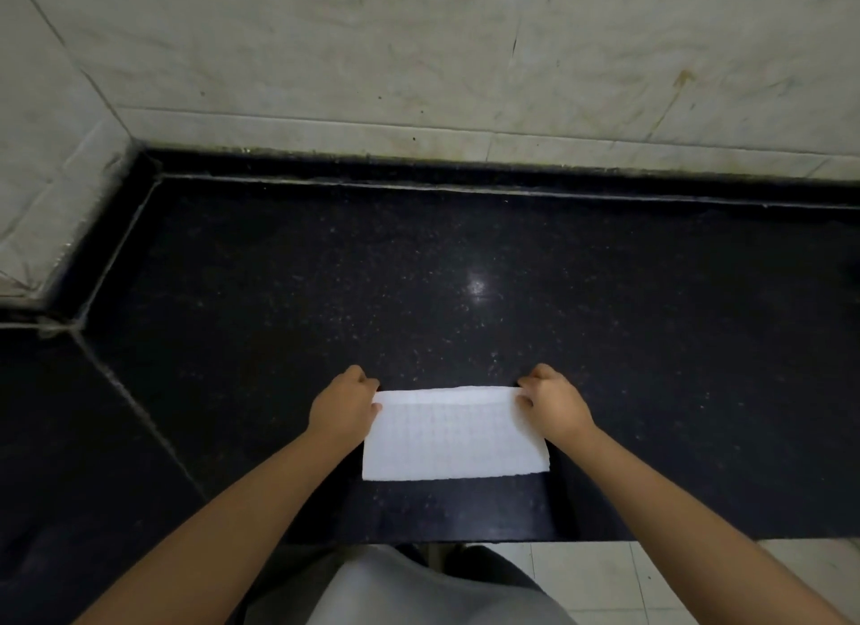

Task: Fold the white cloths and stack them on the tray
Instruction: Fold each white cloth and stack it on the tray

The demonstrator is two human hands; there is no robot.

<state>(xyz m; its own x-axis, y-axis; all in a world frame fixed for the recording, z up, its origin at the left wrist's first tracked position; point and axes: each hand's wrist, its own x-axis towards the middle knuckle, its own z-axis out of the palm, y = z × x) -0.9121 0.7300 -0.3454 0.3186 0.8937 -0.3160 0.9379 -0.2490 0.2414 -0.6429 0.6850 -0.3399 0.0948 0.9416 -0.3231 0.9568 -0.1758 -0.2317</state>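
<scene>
A: Starting nearest the body: what lies closest?

B: The front edge of the dark surface (465, 508), then the white cloth (453, 438) just beyond it, lying flat as 1 rectangle. Its long axis runs left to right, across the person.

A: And the hands?

B: Both sit at the cloth's far edge. The left hand (344, 405) is closed in a pinch on the far left corner, the right hand (554, 403) is closed in a pinch on the far right corner. Neither is nearer than the other; they are level, 1 at each end of that edge.

A: So what does the coming move turn on?

B: I judge it turns on that far edge lying crosswise between the 2 hands, with the rest of the cloth stretching from them back toward the body. Whether the edge is being laid down or lifted, I cannot tell.

A: Farther out?

B: Bare speckled surface, then a pale tiled wall (465, 66). No tray is in view, so the stacking spot is unknown.
</scene>
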